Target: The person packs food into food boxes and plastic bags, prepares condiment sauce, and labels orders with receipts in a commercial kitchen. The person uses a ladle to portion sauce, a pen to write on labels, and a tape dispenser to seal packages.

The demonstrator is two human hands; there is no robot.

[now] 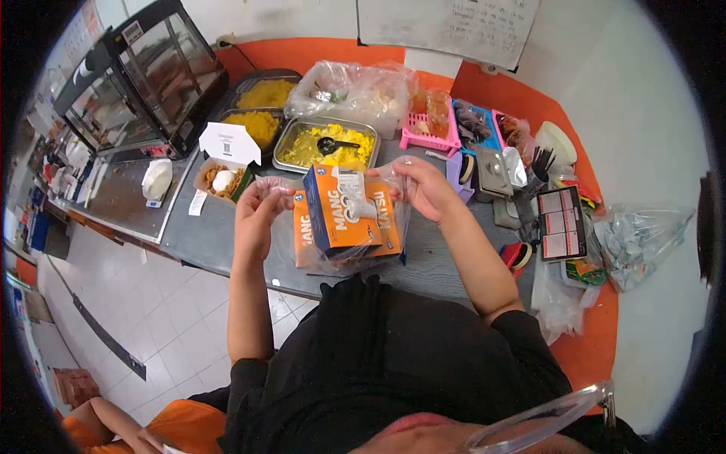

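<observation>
Orange and blue food boxes stand inside a clear plastic bag at the table's near edge. A white printed receipt lies over the upper box. My left hand pinches the bag's rim on the left of the boxes. On the right, my right hand grips the opposite side of the rim, so the bag's mouth is spread between both hands.
Behind the boxes sits a metal tray of yellow food with a black spoon. An open box with rice is left. Pink baskets, a metal container and a glass display case stand around. Another person in orange is lower left.
</observation>
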